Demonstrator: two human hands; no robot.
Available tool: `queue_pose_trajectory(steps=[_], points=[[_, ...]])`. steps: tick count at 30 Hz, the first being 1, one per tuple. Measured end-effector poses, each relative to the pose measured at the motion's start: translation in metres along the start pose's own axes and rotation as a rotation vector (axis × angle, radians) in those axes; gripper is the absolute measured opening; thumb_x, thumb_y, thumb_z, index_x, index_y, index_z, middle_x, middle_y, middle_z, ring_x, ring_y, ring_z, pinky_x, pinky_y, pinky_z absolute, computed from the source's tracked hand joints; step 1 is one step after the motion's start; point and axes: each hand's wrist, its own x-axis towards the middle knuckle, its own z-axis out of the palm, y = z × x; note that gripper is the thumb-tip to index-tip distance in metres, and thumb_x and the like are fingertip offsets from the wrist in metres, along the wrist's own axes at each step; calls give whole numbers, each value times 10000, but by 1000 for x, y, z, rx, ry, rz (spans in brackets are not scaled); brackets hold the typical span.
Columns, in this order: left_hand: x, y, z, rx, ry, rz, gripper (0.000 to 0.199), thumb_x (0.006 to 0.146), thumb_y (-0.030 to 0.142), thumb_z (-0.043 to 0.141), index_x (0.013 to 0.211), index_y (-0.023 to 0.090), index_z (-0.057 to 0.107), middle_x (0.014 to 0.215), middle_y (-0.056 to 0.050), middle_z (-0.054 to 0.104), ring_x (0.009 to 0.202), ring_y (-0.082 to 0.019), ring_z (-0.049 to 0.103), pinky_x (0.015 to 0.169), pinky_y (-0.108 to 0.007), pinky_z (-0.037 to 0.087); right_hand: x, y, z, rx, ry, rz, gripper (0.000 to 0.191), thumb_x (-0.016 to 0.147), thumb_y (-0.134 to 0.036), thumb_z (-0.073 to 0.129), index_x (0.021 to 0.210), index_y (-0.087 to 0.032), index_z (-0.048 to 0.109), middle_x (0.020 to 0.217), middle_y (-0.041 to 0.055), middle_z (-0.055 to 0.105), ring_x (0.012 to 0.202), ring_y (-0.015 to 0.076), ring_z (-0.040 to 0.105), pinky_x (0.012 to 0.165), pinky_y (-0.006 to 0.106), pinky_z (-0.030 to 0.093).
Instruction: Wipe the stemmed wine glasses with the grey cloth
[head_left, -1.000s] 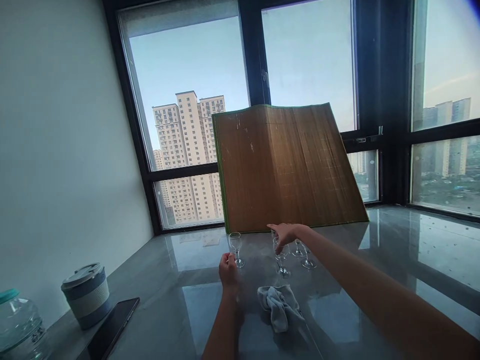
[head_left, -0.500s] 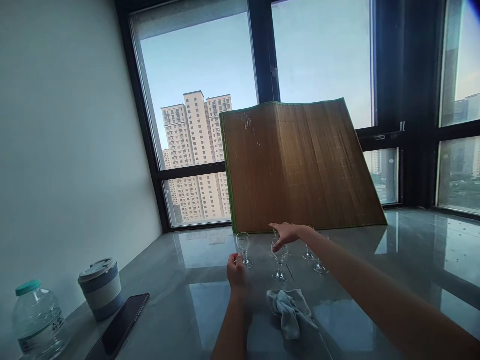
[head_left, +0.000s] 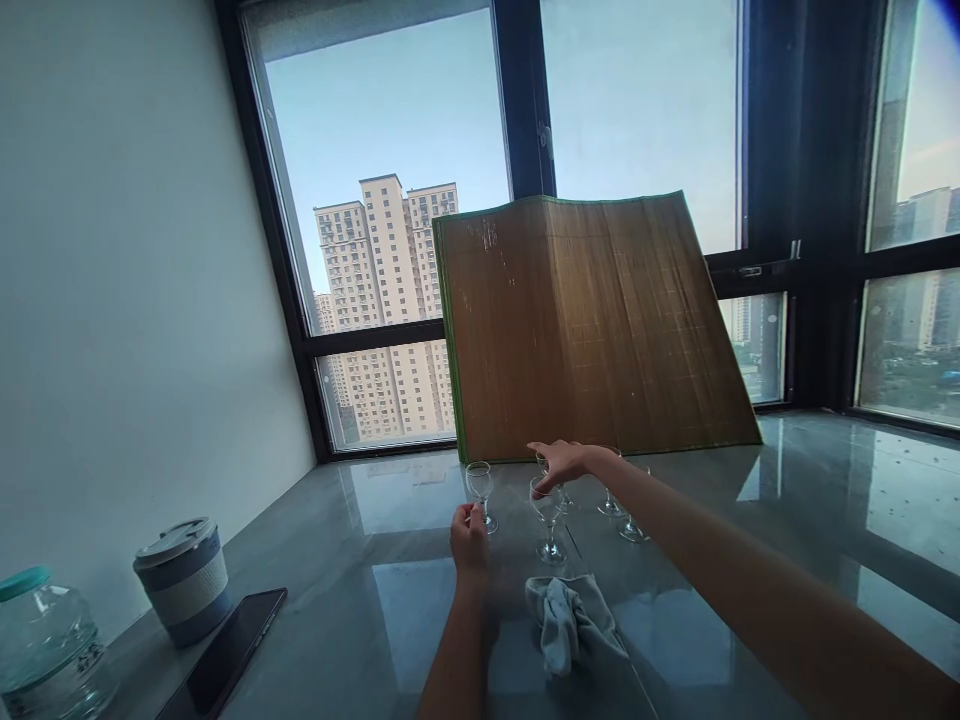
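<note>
Several clear stemmed glasses stand on the grey glossy surface. My left hand (head_left: 469, 535) is closed beside the stem of the leftmost glass (head_left: 478, 484); whether its fingers grip the stem is too small to tell. Over the rim of the middle glass (head_left: 550, 520) is my right hand (head_left: 561, 463), its thumb and fingers spread apart. Another glass behind it is partly covered by that hand. Two more glasses (head_left: 632, 528) stand to the right, partly hidden by my right forearm. A crumpled pale cloth (head_left: 566, 620) lies in front of the middle glass.
A brown mat with green edging (head_left: 592, 330) leans against the windows behind the glasses. At the left are a lidded cup (head_left: 184, 585), a dark phone (head_left: 225, 655) and a clear bottle with a teal cap (head_left: 49, 650). A pale wall rises at the far left.
The whole view has shifted slightly, so most things appear a little further left. Both hands hold nearly the same poses beside the same glasses.
</note>
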Motion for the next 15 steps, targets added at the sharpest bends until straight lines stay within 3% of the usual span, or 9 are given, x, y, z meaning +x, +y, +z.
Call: queue_pose_trajectory(steps=[4,10,15], points=[[1,-1,0,2,-5,-4,308,803,502,561,701,214,600,597,10,561,578,-161,522,635,-294,394,4,1,1,-15,-65,-2,1471,436,-834,786,1630,-280,129,1602,169,351,1470,446,272,1145,573,267],[0,1,-1,8,-21,-2,314,792,509,570,704,210,609,609,11,567,573,-154,504,616,-286,377,11,11,5,9,-79,6,1342,458,-613,872,1597,-249,263,1473,169,509,1381,426,422,1073,514,375],[-3,3,-2,12,-34,-8,334,796,527,556,718,207,611,613,13,568,556,-148,494,592,-278,359,15,13,4,-83,-64,54,1260,516,-500,849,1598,-229,263,1470,173,526,1416,448,375,1140,580,249]])
